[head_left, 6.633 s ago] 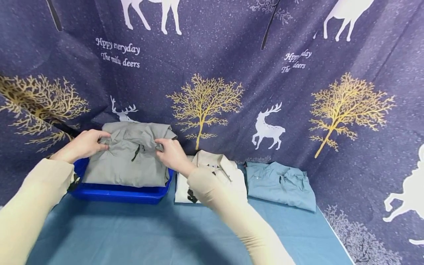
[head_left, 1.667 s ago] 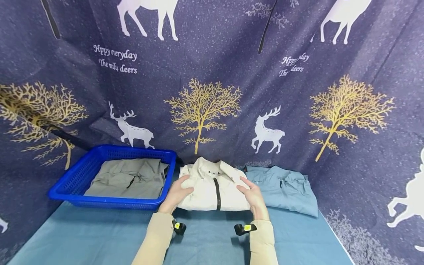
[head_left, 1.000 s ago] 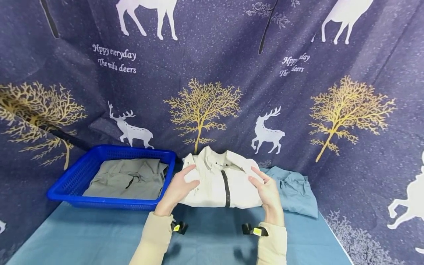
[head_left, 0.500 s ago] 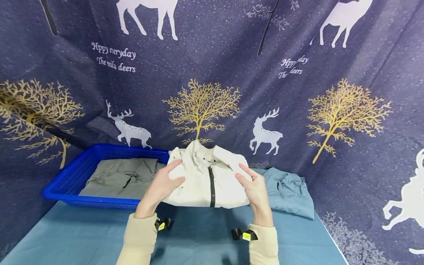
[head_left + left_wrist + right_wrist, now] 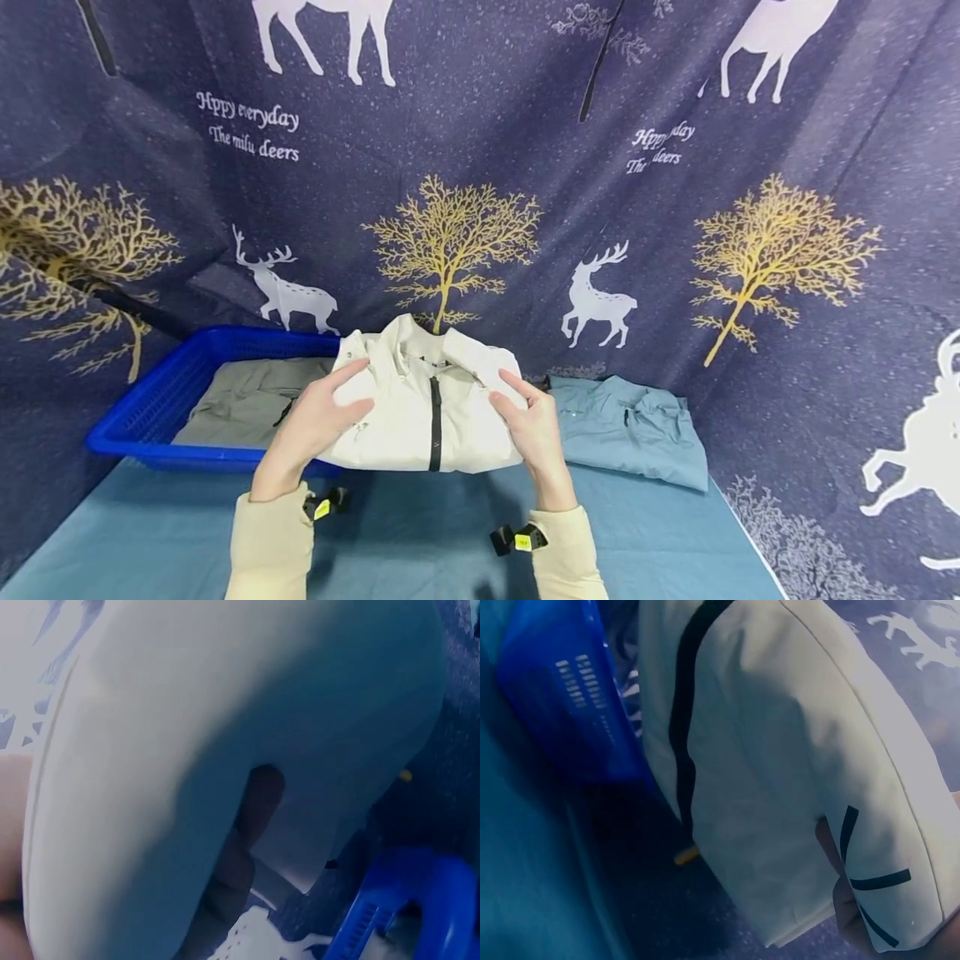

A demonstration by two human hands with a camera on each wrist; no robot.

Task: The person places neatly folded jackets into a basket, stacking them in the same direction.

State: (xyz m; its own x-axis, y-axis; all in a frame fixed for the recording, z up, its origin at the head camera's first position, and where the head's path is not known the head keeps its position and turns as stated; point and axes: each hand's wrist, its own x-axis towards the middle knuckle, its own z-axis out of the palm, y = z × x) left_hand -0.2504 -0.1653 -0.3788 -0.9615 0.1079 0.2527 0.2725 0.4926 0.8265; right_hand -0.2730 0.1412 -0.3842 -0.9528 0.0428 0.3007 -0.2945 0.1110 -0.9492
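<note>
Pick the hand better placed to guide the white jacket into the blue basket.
Left hand, likely: it grips the end of the white jacket nearer the blue basket; the right hand holds the far end.

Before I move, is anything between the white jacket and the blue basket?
No separate object shows between the white jacket and the basket; only the left grip, holding the jacket's side, comes between in the head view. A gray jacket lies inside the basket.

A white jacket [image 5: 397,433] with a black front zip [image 5: 436,429] and pointed collar [image 5: 467,357], neatly folded, is held up above the worktop [image 5: 412,550], overlapping the blue basket [image 5: 187,456] in the head view.
</note>
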